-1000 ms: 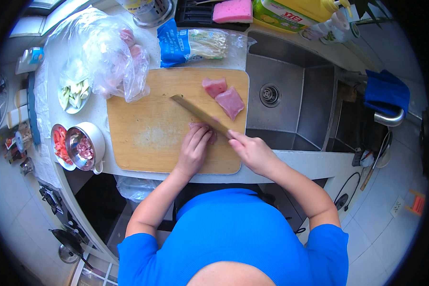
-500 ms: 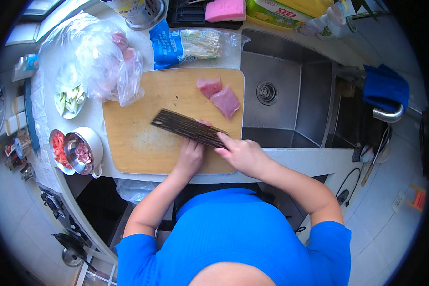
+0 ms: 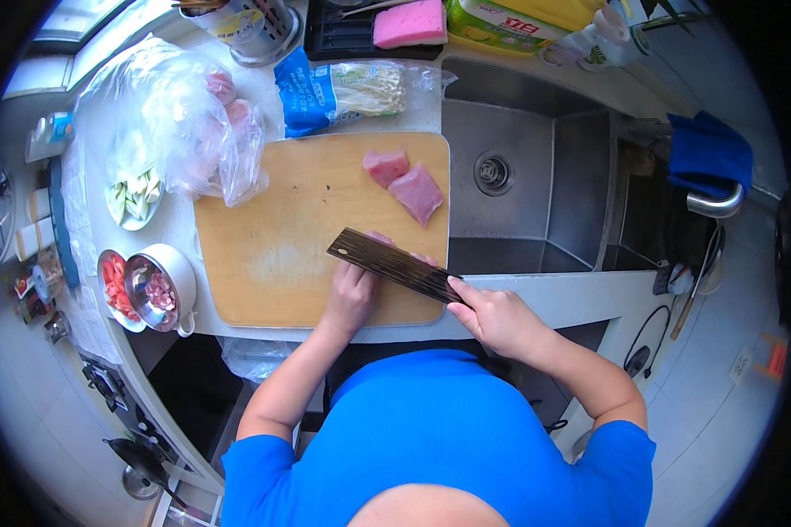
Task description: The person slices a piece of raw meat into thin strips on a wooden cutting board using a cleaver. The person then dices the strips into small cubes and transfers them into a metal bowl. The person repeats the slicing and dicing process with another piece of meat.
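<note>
My right hand (image 3: 499, 323) is closed round the handle end of a kitchen knife (image 3: 391, 264) with a broad, dark, streaked blade. The knife slants across the front right of a wooden cutting board (image 3: 264, 255). Just left of the blade, my left hand (image 3: 353, 294) has bent fingers pressed down on a piece of raw meat (image 3: 426, 259). Only bits of that meat show past the blade, which also covers my fingertips. Two more chunks of raw meat (image 3: 416, 193) lie touching each other at the board's far right.
Left stand a white mug (image 3: 177, 281) with diced meat, a plate of chopped red vegetable (image 3: 114, 281) and a dish of pale green slices (image 3: 134, 198). A plastic bag (image 3: 185, 132) overlaps the board's corner; packaged mushrooms (image 3: 360, 88) lie behind it. The steel sink (image 3: 518, 132) adjoins at right.
The knife and my right hand have moved right and nearer to me, uncovering more of the meat by the blade. My left hand stays at almost the same place on the board.
</note>
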`<state>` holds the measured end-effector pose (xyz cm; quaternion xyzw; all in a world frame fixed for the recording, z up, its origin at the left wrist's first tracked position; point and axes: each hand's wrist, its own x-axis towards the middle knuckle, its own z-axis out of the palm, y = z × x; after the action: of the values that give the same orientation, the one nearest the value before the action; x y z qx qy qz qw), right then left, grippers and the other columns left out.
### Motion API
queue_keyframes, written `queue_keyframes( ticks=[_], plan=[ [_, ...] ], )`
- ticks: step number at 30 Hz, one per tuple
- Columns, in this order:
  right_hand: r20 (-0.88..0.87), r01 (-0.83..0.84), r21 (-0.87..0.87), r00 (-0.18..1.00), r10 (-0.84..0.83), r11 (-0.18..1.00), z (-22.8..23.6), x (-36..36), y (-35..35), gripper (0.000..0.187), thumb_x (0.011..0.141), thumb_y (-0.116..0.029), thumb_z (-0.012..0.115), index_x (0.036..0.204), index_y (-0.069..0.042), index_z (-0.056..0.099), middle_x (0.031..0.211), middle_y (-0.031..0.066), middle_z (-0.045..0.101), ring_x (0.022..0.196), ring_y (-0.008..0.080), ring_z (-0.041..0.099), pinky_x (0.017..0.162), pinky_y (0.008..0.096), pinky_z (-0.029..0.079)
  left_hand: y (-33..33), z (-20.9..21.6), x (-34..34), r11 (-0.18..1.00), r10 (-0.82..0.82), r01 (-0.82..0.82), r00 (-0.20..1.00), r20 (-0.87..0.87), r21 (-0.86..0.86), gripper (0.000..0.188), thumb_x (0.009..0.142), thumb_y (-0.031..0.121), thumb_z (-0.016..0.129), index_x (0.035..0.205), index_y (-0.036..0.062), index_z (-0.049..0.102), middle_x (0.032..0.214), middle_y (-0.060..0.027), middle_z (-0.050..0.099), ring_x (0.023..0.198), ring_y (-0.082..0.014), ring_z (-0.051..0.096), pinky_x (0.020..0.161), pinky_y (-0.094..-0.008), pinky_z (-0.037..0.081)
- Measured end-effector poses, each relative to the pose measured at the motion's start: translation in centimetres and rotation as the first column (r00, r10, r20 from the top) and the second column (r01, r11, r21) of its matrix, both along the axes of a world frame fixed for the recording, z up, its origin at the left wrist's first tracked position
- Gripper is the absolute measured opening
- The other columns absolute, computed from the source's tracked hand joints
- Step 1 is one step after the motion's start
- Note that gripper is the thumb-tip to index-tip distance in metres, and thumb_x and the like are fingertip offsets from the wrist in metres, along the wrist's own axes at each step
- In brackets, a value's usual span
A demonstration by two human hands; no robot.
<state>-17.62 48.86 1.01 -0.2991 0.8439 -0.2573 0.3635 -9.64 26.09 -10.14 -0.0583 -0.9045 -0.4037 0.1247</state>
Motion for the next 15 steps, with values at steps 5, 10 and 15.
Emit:
queue_keyframes(
  ticks=[5, 10, 15],
  plan=[
    [-0.008, 0.001, -0.024, 1.000, -0.001, 1.000, -2.7, -0.5, -3.9, 0.041, 0.095, -0.031, 0.056, 0.120, 0.003, 0.056, 0.079, 0.0241, 0.066, 0.071, 0.0405, 0.066, 0.062, 0.0460, 0.054, 0.5, -1.6, 1.4, 0.996, 0.024, -0.020, 0.999, 0.046, -0.085, 0.035, 0.071, -0.004, 0.063, 0.106, -0.0069, 0.064, 0.115, -0.0206, 0.061, 0.114, -0.0405, 0.055, 0.098, -0.0475, 0.046],
    [0.006, -0.026, -0.016, 1.000, 0.026, 1.000, -3.5, -1.2, -7.8, 0.040, 0.097, -0.030, 0.054, 0.121, 0.002, 0.057, 0.085, 0.0250, 0.067, 0.075, 0.0408, 0.066, 0.066, 0.0464, 0.055, 0.2, -0.7, 0.3, 0.995, 0.047, -0.048, 0.999, -0.017, -0.085, 0.039, 0.073, -0.003, 0.066, 0.112, -0.0052, 0.062, 0.118, -0.0201, 0.061, 0.119, -0.0397, 0.054, 0.101, -0.0499, 0.043],
    [0.084, 0.246, -0.188, 0.969, -0.234, 0.951, -3.8, 0.2, -1.4, 0.040, 0.097, -0.033, 0.053, 0.117, 0.001, 0.058, 0.082, 0.0248, 0.067, 0.074, 0.0422, 0.067, 0.066, 0.0485, 0.054, 0.0, -0.7, 0.4, 0.994, 0.036, -0.038, 0.999, -0.019, -0.102, 0.028, 0.072, -0.006, 0.061, 0.100, -0.0063, 0.066, 0.109, -0.0181, 0.063, 0.110, -0.0351, 0.059, 0.095, -0.0437, 0.050]
  ],
)
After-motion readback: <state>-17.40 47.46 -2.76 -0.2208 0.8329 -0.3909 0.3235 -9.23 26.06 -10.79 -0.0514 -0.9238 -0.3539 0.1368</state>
